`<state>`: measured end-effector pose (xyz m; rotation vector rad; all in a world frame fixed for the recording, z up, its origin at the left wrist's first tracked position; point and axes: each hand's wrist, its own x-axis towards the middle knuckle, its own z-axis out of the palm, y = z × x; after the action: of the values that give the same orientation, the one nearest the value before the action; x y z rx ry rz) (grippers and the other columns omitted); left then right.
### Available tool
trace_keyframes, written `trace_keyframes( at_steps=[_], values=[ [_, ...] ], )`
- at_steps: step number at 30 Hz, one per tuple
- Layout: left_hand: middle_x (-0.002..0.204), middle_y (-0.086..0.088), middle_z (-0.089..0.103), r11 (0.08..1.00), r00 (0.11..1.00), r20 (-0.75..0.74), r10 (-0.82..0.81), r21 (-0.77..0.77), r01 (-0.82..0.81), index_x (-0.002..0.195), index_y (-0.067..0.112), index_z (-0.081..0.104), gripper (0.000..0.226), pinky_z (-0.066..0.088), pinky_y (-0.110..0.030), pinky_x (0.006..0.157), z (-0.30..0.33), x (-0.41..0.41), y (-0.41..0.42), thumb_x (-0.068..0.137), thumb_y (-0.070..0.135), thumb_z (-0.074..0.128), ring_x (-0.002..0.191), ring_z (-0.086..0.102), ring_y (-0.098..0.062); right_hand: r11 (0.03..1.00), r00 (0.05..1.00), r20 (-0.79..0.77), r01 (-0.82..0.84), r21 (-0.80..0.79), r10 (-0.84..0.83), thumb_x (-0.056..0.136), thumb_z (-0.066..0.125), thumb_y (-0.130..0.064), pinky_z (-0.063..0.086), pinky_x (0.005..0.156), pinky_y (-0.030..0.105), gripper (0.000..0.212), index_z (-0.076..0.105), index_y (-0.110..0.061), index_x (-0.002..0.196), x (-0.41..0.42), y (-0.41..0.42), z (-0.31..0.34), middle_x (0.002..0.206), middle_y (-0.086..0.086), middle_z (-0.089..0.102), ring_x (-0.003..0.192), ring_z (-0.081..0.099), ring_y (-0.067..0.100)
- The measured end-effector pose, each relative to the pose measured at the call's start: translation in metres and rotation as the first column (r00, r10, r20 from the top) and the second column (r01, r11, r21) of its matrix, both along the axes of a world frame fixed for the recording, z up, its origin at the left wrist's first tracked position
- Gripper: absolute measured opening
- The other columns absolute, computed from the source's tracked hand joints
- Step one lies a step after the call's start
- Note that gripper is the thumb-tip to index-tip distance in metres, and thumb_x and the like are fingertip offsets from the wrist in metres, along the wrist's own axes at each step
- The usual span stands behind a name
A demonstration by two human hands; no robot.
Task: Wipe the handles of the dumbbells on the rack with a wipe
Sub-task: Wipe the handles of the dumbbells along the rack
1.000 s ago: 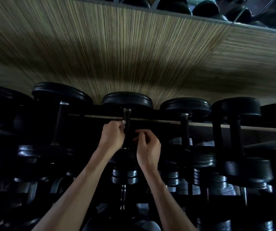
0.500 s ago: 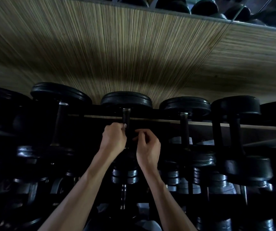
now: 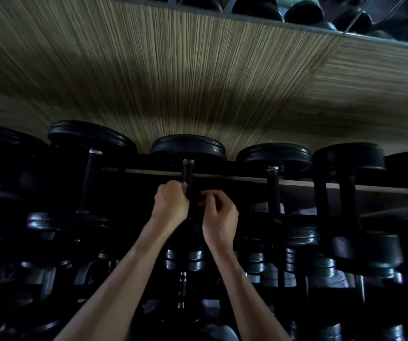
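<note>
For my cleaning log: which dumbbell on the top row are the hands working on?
The middle dumbbell: left hand and right hand flank its handle; neighbouring handles are untouched.

The rack (image 3: 222, 177) is dark and carries a row of black dumbbells (image 3: 188, 148) side by side on its top level. More dumbbells (image 3: 185, 259) lie on a lower level. Behind the rack there is a floor (image 3: 173, 77) with a fine striped pattern.
</note>
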<state>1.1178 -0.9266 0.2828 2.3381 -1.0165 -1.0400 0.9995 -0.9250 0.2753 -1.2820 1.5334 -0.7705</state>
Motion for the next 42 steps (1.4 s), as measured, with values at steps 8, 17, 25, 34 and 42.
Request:
trace_keyframes(
  at_steps=[8,17,25,34,42],
  values=[
    [0.083,-0.002,0.066,0.998,0.996,-0.070,-0.047,0.039,0.050,0.092,0.011,0.068,0.025,0.046,-0.022,0.057,0.005,0.004,0.008,0.103,0.020,0.047,0.070,0.064,-0.015,1.000,1.000,0.019,0.006,0.005,-0.006,0.101,0.050,-0.020,0.045,0.046,0.025,0.022,0.072,-0.025,0.096,-0.001,0.001,-0.001,0.076,-0.010,0.073,0.050,0.059,0.009],
    [0.093,-0.010,0.073,0.992,0.982,-0.161,-0.101,0.061,0.112,0.097,0.010,0.075,0.025,0.046,-0.025,0.077,-0.003,0.026,0.005,0.097,0.008,0.050,0.095,0.069,-0.027,1.000,1.000,0.029,0.000,0.010,0.000,0.100,0.050,-0.019,0.042,0.045,0.023,0.023,0.072,-0.024,0.095,-0.001,0.001,0.000,0.075,-0.009,0.072,0.047,0.055,0.007],
    [0.094,-0.010,0.074,0.978,0.974,-0.154,-0.169,0.095,0.185,0.092,0.007,0.074,0.028,0.049,-0.028,0.078,-0.002,0.032,0.007,0.100,0.018,0.050,0.094,0.068,-0.024,1.000,0.997,0.078,0.005,0.021,-0.007,0.099,0.051,-0.015,0.038,0.042,0.022,0.022,0.071,-0.020,0.094,-0.003,0.002,0.000,0.071,-0.004,0.071,0.044,0.050,0.005],
    [0.086,0.001,0.073,0.984,0.946,-0.279,-0.163,0.021,0.175,0.085,0.015,0.075,0.025,0.047,-0.017,0.078,-0.002,0.037,0.016,0.097,0.007,0.054,0.087,0.065,-0.012,0.998,0.996,0.076,0.050,0.046,-0.053,0.096,0.060,-0.026,0.049,0.080,0.014,0.012,0.072,-0.028,0.095,-0.004,0.014,-0.006,0.112,-0.010,0.063,0.098,0.061,-0.001],
    [0.085,-0.003,0.073,0.988,0.948,-0.284,-0.141,0.023,0.154,0.083,0.004,0.073,0.024,0.047,-0.023,0.079,0.001,0.037,0.021,0.098,0.014,0.057,0.083,0.065,-0.010,0.999,0.997,0.066,-0.037,0.000,0.037,0.095,0.055,-0.056,0.046,0.080,0.010,0.027,0.068,-0.033,0.098,-0.017,0.034,-0.021,0.114,-0.010,0.061,0.106,0.056,-0.006]
  ],
)
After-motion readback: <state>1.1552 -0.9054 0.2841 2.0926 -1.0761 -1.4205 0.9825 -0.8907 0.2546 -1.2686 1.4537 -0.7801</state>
